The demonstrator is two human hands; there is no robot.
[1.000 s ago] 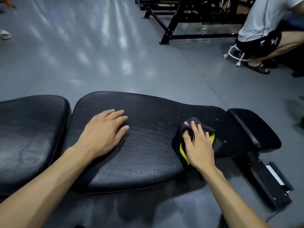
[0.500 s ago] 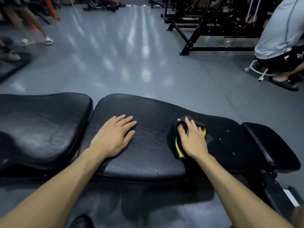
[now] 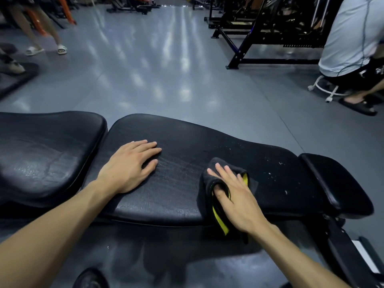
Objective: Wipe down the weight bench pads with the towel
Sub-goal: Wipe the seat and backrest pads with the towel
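Room: gym with glossy grey floor [image 3: 166, 80].
Right hand [image 3: 234, 194]: fingers straight, thumb tucked in a fold, pressing the folded black towel with yellow edge [image 3: 209, 179].
Towel place: right half of the long black leather bench pad [image 3: 187, 146], near white specks [image 3: 278, 173].
Left hand [image 3: 128, 165]: flat on the pad, holding nothing.
Handling: towel looks soft and light; a flat palm on top should guide it.

We see glossy grey floor [image 3: 158, 65] reflecting ceiling light, black machine frames [image 3: 268, 32] behind, white stool [image 3: 330, 91] at right.
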